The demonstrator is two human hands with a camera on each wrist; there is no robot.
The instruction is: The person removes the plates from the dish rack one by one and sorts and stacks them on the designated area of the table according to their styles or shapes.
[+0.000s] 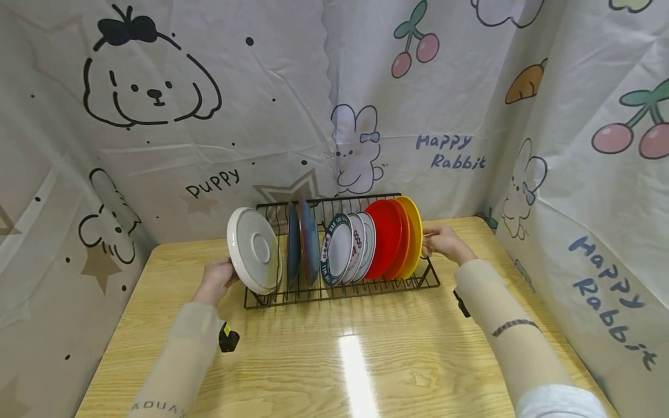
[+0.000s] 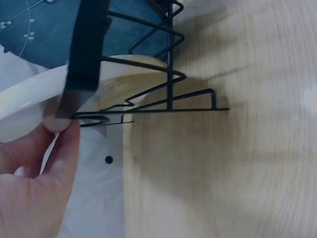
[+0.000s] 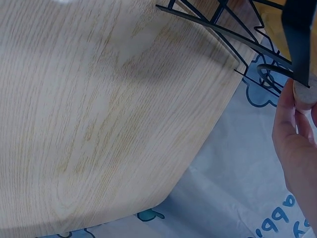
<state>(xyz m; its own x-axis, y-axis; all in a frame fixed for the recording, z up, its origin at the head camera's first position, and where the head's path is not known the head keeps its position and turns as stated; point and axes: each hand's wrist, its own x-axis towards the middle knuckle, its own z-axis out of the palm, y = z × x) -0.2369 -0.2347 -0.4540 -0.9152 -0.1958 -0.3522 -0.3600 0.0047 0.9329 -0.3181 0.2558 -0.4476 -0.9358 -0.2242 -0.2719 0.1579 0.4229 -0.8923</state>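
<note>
Where our left hand grips: at the left end of the dish rack, thumb and fingers pinching a round pale end piece, just below a broad dark strip.
Where our right hand grips: at the opposite end, beside the yellow plate; we see fingers and thumb closed round a second pale piece.
Dish rack: black wire, set lengthwise across the far part of the wooden table, between our hands; we cannot tell whether its feet bear on the wood.
White plate: large and tilted, at the rack's left end, just beside our left hand, with a raised ring at its middle.
Blue plates: two, standing nearly edge-on to us, right of the white one.
Small plates: white, overlapping in a row near the rack's middle, the leftmost with a dark lettered rim.
Red plates: overlapping, between the small plates and the yellow one.
Wall cloth: pale, behind the table and along its sides, printed with a puppy, rabbits and cherries.
Our sleeves: cream, with a small black device by the left wrist.
</note>
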